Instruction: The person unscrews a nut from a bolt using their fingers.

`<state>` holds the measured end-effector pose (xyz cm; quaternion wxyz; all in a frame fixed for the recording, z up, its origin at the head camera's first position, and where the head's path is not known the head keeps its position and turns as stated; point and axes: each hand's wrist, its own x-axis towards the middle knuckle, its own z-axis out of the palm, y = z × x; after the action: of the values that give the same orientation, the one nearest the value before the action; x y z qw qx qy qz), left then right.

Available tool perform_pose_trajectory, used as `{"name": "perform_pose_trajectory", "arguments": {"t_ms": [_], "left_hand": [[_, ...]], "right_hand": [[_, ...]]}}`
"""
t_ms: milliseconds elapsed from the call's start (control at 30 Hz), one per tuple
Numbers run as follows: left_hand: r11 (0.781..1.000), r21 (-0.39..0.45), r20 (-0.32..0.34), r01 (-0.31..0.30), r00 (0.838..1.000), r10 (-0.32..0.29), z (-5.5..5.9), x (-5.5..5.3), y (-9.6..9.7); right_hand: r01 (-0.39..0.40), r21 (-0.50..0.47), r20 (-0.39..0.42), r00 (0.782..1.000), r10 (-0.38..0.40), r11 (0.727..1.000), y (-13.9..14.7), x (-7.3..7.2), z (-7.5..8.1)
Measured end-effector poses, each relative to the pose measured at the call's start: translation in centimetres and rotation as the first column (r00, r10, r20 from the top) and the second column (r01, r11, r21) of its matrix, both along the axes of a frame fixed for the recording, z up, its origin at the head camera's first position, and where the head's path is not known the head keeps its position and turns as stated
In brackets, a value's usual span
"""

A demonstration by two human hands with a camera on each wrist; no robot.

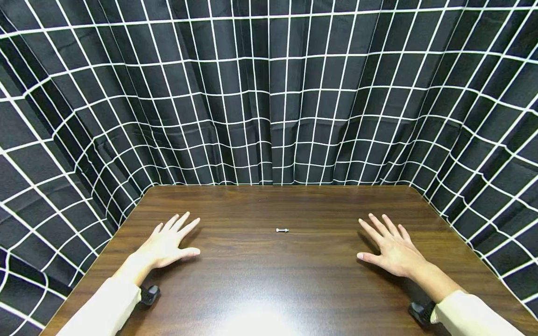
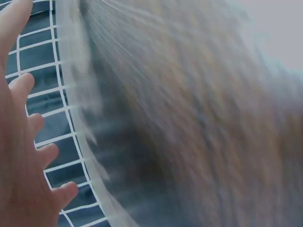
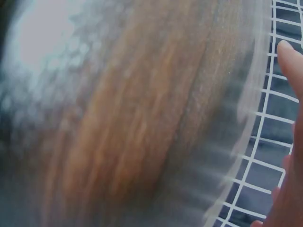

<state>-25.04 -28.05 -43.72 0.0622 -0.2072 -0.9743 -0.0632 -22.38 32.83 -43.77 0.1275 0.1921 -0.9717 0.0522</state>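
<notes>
A small silver bolt (image 1: 282,230) lies sideways near the middle of the wooden table in the head view, with a wider end at each side of its thin shank. Left of it, my left hand (image 1: 166,245) is spread palm down over the tabletop, fingers straight and thumb pointing toward the bolt. My right hand (image 1: 392,252) is spread in the same way on the other side, well apart from the bolt. Neither hand holds anything. In the wrist views, parts of the left hand (image 2: 23,142) and right hand (image 3: 286,156) show at the outer edges.
The brown wooden table (image 1: 277,205) reflects a bright glare at its near edge. A black curtain with a white grid (image 1: 269,102) hangs behind and along both sides. Dark wrist cameras sit under the left cuff (image 1: 150,295) and right cuff (image 1: 421,311).
</notes>
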Motion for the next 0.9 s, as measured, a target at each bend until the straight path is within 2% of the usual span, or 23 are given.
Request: {"name": "perform_pose_trajectory", "arguments": {"t_ms": [100, 400, 600, 700, 900], "left_hand": [[1.0, 0.012, -0.003, 0.018, 1.0, -0.018, -0.2, -0.2, 0.4], [0.995, 0.064, -0.02, 0.081, 0.997, -0.08, -0.2, -1.3, 1.9], [0.983, 0.126, 0.007, 0.134, 0.991, -0.136, 0.4, -1.7, 3.5], [0.978, 0.16, 0.027, 0.133, 0.99, -0.139, 0.7, -1.7, 4.3], [0.973, 0.179, 0.034, 0.144, 0.988, -0.152, 0.9, -2.0, 6.2]], "right_hand": [[-0.012, -0.019, -0.002, 1.0, 0.012, 1.0, -0.1, 0.0, -0.1], [-0.024, -0.083, 0.088, 0.996, 0.031, 0.996, -0.9, -0.2, 0.1], [-0.059, -0.12, 0.067, 0.996, 0.067, 0.991, -1.9, -0.6, 0.3], [-0.091, -0.171, 0.057, 0.993, 0.102, 0.981, -2.7, -0.9, 0.4], [-0.13, -0.31, 0.075, 0.984, 0.161, 0.942, -4.4, -1.4, 0.7]]}}
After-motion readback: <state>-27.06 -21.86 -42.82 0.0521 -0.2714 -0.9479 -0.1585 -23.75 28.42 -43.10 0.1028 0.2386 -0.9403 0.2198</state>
